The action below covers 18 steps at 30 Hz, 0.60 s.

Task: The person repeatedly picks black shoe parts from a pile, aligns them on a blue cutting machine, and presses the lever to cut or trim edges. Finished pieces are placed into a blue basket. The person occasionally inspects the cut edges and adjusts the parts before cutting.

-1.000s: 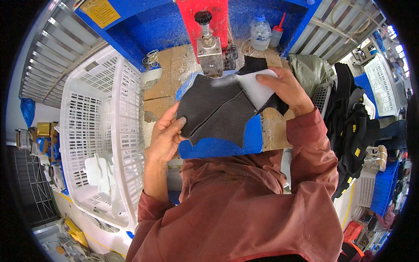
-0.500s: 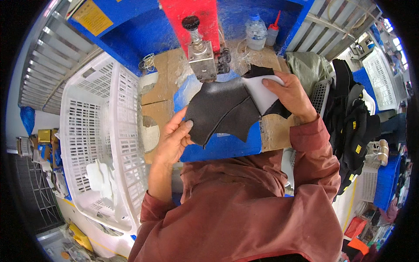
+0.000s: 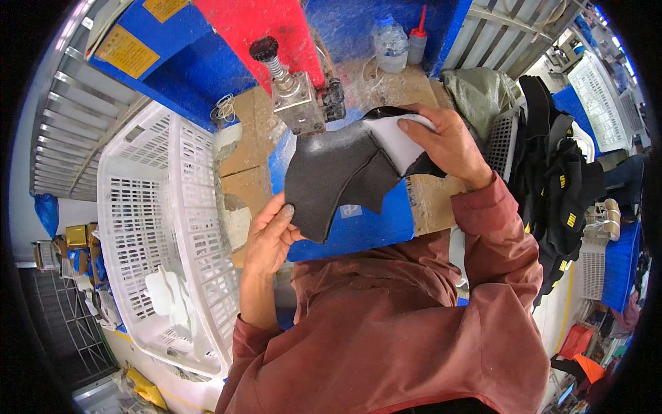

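A black fabric piece (image 3: 324,172) with raised seams and a pointed lower edge is stretched between my two hands. My left hand (image 3: 269,238) pinches its lower left corner between thumb and fingers. At the other end my right hand (image 3: 448,148) grips it, thumb pressed on a smooth white sheet-like insert (image 3: 393,141) lying against the black fabric. The fingers beneath are hidden. Just above the fabric's upper edge is the metal head (image 3: 296,107) of a red machine (image 3: 258,34); whether they touch I cannot tell. Below the piece lies a blue board (image 3: 372,228).
Cardboard (image 3: 245,162) covers the bench around the board. A white plastic basket (image 3: 196,228) with white pieces (image 3: 169,297) stands at left. Behind are a clear bottle (image 3: 391,48) and a red-tipped squeeze bottle (image 3: 417,45). Black fabric items (image 3: 562,179) are heaped at right.
My view has shifted, so the machine sits further left and tilted. The black piece hangs slightly lower at its left end, and its upper right tip now looks curled over. Both grips stay.
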Tool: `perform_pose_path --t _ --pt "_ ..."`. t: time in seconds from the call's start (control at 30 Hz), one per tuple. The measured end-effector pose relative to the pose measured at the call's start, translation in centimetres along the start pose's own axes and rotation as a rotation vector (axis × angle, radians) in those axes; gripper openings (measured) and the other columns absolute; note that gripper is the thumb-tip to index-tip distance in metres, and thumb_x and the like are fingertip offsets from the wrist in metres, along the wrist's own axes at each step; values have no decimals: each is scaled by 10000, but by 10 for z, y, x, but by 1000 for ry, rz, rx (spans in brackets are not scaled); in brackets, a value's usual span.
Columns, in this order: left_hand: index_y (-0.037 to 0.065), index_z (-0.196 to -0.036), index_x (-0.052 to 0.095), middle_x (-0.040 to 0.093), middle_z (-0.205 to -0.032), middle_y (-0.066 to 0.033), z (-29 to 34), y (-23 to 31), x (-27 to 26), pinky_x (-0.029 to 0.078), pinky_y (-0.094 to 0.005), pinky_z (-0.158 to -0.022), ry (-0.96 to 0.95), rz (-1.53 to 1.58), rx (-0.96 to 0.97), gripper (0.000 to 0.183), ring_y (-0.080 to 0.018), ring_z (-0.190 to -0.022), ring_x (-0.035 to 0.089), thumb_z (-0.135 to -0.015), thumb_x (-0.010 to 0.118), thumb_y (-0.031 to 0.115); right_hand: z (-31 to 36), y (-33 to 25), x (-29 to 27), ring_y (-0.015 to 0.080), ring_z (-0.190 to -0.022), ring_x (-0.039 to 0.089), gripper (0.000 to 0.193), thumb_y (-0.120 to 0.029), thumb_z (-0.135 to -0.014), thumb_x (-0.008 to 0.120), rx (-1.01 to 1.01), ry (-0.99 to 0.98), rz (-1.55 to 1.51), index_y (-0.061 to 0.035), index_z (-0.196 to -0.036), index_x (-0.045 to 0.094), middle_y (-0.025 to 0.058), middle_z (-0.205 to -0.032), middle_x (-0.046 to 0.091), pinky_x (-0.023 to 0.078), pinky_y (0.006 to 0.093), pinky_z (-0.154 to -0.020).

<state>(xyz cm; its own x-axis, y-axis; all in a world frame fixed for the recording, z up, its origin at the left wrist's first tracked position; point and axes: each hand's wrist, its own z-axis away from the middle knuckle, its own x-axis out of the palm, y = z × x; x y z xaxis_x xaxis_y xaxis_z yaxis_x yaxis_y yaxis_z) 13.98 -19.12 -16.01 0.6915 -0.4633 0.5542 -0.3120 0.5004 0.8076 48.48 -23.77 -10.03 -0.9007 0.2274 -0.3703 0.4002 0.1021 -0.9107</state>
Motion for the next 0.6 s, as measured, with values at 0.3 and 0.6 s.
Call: perform_pose_path --t 0.3,0.6 --pt "-38 -1347 565 713 -1120 -106 -11 4 -9 620 -249 -737 49 -79 -23 338 -118 -835 716 -1026 536 64 2 4 -5 75 -723 537 242 -130 -975 624 -23 45 23 -2 -1173 681 26 -798 654 486 279 -650" --pt "-15 -1368 560 705 -1141 -91 -38 22 -3 615 -280 -769 -6 -213 -12 364 -112 -843 704 -1029 552 117 -6 5 -11 75 -841 574 251 -119 -989 609 -124 127 12 0 -1202 668 24 -895 684 495 251 -775"
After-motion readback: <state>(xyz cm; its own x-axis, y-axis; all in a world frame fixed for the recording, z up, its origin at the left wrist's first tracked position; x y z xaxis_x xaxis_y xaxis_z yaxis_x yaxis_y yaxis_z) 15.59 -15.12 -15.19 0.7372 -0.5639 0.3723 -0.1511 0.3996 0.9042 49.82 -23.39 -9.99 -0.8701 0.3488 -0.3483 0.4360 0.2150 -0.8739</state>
